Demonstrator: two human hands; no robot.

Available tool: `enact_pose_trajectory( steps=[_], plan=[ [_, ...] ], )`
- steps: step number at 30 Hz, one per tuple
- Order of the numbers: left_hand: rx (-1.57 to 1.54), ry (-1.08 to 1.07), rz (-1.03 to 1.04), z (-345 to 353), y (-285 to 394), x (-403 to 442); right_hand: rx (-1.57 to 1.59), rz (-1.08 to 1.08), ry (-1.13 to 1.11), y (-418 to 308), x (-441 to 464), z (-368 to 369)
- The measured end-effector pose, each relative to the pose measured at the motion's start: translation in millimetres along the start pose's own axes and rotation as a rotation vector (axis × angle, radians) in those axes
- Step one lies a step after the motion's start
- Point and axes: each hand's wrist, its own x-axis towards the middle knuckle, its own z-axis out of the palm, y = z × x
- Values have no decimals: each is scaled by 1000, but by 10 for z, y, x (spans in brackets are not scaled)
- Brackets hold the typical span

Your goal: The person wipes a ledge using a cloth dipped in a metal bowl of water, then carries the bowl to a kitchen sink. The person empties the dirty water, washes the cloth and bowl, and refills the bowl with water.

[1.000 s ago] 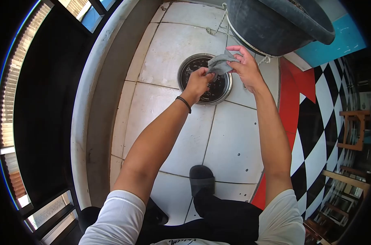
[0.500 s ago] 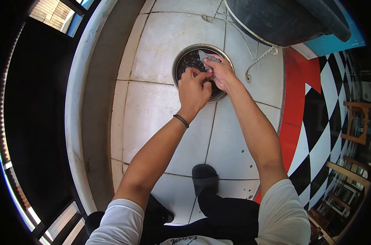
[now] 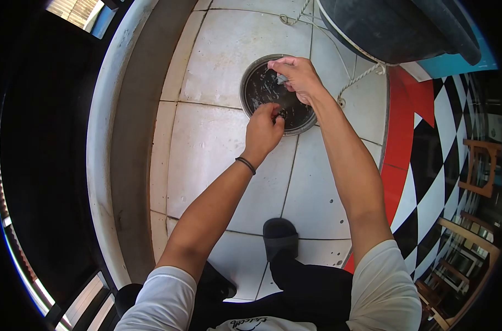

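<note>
A round metal basin point(image 3: 243, 92) stands on the white floor tiles, with dark water point(image 3: 262, 85) in it flecked with white streaks. Above its right side, my right hand point(image 3: 299, 77) is closed around a small grey cloth point(image 3: 282, 79); most of the cloth is hidden in the fist. My left hand point(image 3: 263, 129) hangs over the basin's near rim, its bent fingers reaching in at the water. The thumb stands apart from the fingers and nothing shows between them.
A big black tub point(image 3: 383, 33) with a twisted rope point(image 3: 361, 77) fills the upper right. Along the left runs a raised ledge point(image 3: 104, 160). A red strip point(image 3: 397, 143) borders the checkered floor at right. My slippered foot point(image 3: 280, 237) is below the basin.
My hands have come apart: the right has lifted with the cloth bunched in its grip, the left has let go and dropped toward the near rim. The view has shifted slightly.
</note>
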Motion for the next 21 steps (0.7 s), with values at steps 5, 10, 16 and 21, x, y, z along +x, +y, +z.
enact_pose_trajectory(
  steps=[5,10,16,21],
  plan=[
    [39,14,68,-31,-16,-67,136,193,12,204,75,14],
    [-8,29,66,-65,3,-114,68,41,74,53,40,73],
    [-41,39,46,-187,29,-130,-34,-320,12,-658,-196,34],
    [-5,15,31,-228,25,-171,-290,-186,136,-371,-123,7]
  ],
)
